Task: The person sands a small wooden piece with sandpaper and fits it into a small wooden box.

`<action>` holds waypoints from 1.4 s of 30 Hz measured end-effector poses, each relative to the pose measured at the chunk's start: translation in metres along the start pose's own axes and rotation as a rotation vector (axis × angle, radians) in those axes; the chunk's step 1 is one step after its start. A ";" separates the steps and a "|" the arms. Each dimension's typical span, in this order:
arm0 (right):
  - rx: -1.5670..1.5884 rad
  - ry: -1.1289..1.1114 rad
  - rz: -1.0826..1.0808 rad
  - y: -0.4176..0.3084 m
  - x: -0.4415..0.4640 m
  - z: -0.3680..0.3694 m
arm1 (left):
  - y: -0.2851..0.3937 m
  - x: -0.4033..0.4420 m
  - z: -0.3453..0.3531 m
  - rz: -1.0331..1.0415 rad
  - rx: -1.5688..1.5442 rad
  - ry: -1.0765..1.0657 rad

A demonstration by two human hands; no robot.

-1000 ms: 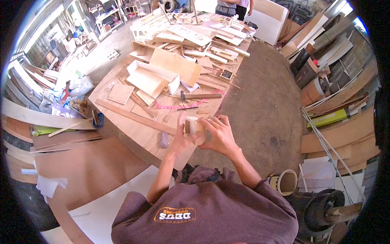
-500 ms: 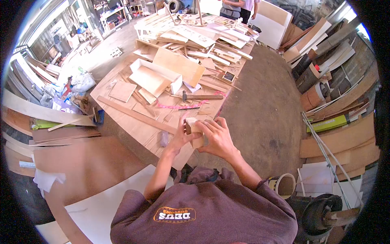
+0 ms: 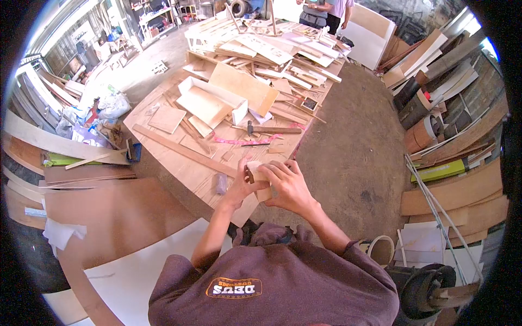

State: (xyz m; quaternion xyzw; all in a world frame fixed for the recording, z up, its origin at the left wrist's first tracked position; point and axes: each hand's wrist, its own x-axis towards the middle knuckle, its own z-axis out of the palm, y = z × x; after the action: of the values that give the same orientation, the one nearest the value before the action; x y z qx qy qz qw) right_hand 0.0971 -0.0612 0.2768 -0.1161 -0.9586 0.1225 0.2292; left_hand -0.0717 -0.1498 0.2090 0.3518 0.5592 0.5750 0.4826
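Note:
A small wooden piece (image 3: 255, 171) is held between both hands above the near corner of the wooden table (image 3: 185, 173). My left hand (image 3: 239, 186) grips its left side, and my right hand (image 3: 288, 186) wraps round its right side. The fingers hide part of it. Just left of my left hand, a small purplish object (image 3: 221, 183) lies on the table. Beyond the hands are a hammer (image 3: 272, 130), a pink strip (image 3: 234, 140) and a long flat strip of wood (image 3: 182, 150).
An open wooden box (image 3: 209, 101) and a large pile of boards (image 3: 266, 49) cover the table's far part. Two people (image 3: 326, 12) stand at its far end. Brown sheets (image 3: 119, 217) lie at the left, a bucket (image 3: 380, 250) at the lower right.
Both hands have shifted slightly on the wooden piece, which is now tilted differently and shows more of its pale upper face. The view has moved a little, so the table sits further right.

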 end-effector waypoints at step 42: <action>0.584 0.567 0.317 -0.012 -0.008 -0.022 | 0.035 0.018 0.042 0.768 0.458 0.495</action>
State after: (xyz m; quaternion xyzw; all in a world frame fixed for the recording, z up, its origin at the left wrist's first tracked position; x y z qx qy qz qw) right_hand 0.1120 -0.0709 0.2957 -0.2211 -0.7534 0.3852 0.4850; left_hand -0.0429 -0.1173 0.2465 0.4820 0.5987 0.6397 -0.0001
